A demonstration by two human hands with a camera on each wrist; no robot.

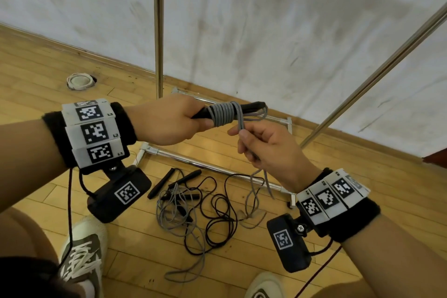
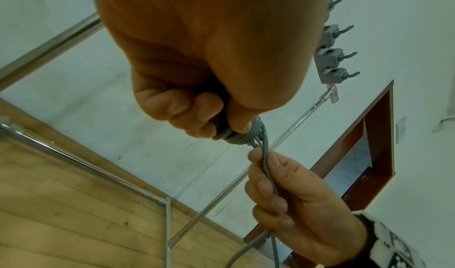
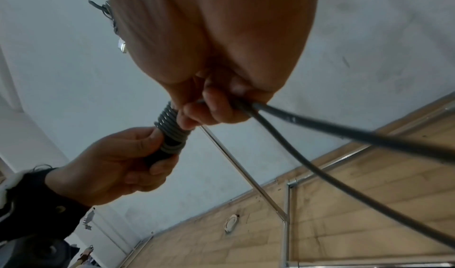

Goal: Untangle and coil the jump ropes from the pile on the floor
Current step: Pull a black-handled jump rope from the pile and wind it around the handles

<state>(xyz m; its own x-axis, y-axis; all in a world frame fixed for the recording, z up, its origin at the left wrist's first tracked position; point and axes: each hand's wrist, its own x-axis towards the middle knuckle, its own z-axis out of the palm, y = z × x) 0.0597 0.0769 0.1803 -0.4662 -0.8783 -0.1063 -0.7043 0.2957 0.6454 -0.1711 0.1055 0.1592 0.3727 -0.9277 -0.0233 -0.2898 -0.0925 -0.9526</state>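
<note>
The grey jump rope (image 1: 223, 113) is up in the air, in front of the person, with many tight turns wound round its black handles (image 1: 251, 107). The left hand (image 1: 167, 123) grips the near end of those handles. The right hand (image 1: 268, 145), just to the right and a little lower, closes its fingers on the loose grey cord, which hangs down toward the floor. So I think one rope is about half wound. The pile (image 1: 208, 210) on the wooden floor (image 1: 36, 75) still has black and grey cords mixed up, with more handles at its far left. It is hard to tell how many ropes are in it. The left palm hides how many handles it holds.
</note>
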